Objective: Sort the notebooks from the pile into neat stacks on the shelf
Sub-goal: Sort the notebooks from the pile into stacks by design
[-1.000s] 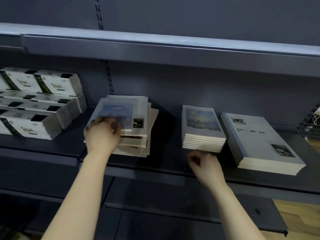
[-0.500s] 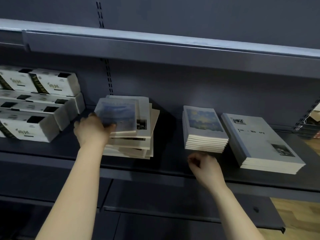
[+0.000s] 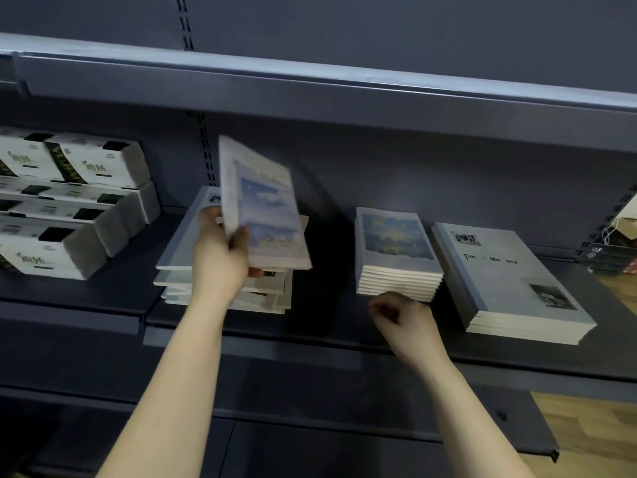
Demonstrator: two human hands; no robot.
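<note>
My left hand point(image 3: 220, 257) grips a small notebook with a blue sky picture point(image 3: 265, 208) by its left edge, lifted and tilted above the untidy pile of notebooks point(image 3: 179, 267) on the dark shelf point(image 3: 310, 326). To the right stands a neat stack of small picture-cover notebooks point(image 3: 396, 257). Beside that lies a stack of larger grey "Time Memory" notebooks point(image 3: 510, 281). My right hand point(image 3: 406, 319) hovers with loosely curled fingers and holds nothing, just in front of the small neat stack.
White boxes with black bands point(image 3: 69, 201) are stacked at the shelf's left end. An upper shelf point(image 3: 344, 91) overhangs the notebooks. At the far right sit a wire rack with items point(image 3: 610, 243) and a wooden floor point(image 3: 593, 429).
My left hand has lifted the top small notebook off the pile and tilted it upward. My right hand has stayed near the front of the small stack.
</note>
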